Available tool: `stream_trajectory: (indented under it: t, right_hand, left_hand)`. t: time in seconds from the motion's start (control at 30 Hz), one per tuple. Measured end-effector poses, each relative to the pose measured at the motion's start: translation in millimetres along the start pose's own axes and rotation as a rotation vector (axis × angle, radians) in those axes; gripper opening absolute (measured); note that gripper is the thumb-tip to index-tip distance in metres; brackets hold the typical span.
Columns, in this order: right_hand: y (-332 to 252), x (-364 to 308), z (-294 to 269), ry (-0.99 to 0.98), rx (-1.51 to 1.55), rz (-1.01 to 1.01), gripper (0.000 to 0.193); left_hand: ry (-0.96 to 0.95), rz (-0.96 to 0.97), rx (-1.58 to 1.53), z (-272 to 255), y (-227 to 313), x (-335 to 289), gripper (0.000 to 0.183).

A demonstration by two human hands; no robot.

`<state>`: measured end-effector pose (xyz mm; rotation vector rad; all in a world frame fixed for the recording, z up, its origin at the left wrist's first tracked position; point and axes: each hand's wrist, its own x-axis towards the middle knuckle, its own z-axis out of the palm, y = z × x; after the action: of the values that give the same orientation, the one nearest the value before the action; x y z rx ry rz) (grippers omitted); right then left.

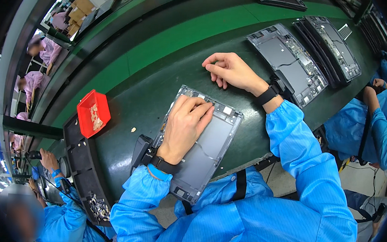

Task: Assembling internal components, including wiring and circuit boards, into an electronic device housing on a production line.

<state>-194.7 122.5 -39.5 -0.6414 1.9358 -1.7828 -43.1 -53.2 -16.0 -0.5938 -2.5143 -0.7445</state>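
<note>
A grey open tablet shell [210, 145] lies flat on the dark green bench in front of me. My left hand [185, 125] rests palm down on its upper left part, fingers pressed together near the top edge. My right hand [231, 71] lies on the bench just beyond the shell, fingers loosely curled and pointing left, holding nothing I can see. Both wrists carry black straps, and my sleeves are blue.
A red parts bin [93, 113] sits to the left, beside a black tray [83, 167] with small parts. More open tablet shells [289, 62] lie to the right. A green conveyor strip [172, 42] runs behind. Other workers sit left and right.
</note>
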Motion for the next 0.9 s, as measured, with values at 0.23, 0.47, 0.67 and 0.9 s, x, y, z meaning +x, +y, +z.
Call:
stream_trajectory:
  t: [0.23,0.47,0.67,0.9]
  right_hand:
    - [-4,-2,4,-0.002,-0.055,0.010,0.022]
    - [8,-27,15,0.025,-0.445,-0.148,0.027]
    - [-6,-91,66,0.299,-1.039,-0.256,0.035]
    - [-25,-101,44,-0.052,-0.379,0.132,0.046]
  left_hand:
    - [-0.057,-0.072,-0.023,2,-1,-6,0.012]
    - [-0.211,-0.060,0.300,-14,30,-18,0.079]
    - [-0.337,-0.081,0.173,-11,42,-58,0.106]
    - [-0.387,0.008,0.044,-35,50,-56,0.094]
